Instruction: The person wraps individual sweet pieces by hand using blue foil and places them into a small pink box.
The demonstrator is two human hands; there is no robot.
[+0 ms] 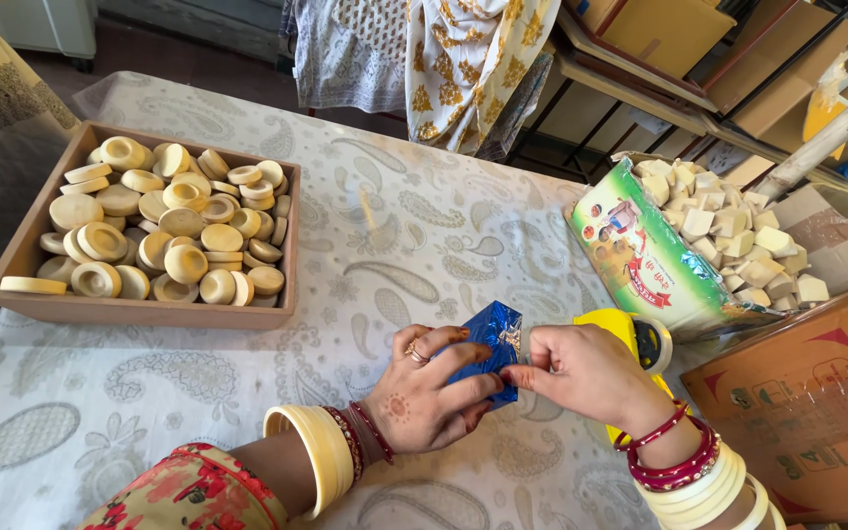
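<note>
Left hand [427, 393]: I see it near six o'clock in the frame, fingers curled under and behind the blue foil packet [491, 348], thumb pressing the wrapper from below.
Right hand [581, 371]: at about five o'clock, its thumb and forefinger pinch the packet's right edge, right where the foil folds over.
Blue foil packet: held just above the bench [424, 236], between both hands, tilted with one corner up toward twelve o'clock; what is inside I cannot tell.
Step in hand: I judge this as folding or closing the foil around a small piece, mid-wrap.
Next move calls for: by my reading, a firm crease along the pinched edge while the other hand steadies the packet so the foil does not spring open.
Yellow tape dispenser [640, 339]: just beyond the right hand, toward three o'clock, partly hidden.
Wooden tray [26, 250]: at ten o'clock, heaped with round pale pucks [164, 231].
Green carton [640, 257]: at two o'clock, full of pale square blocks [738, 236].
Brown cardboard box [807, 412]: at four o'clock.
</note>
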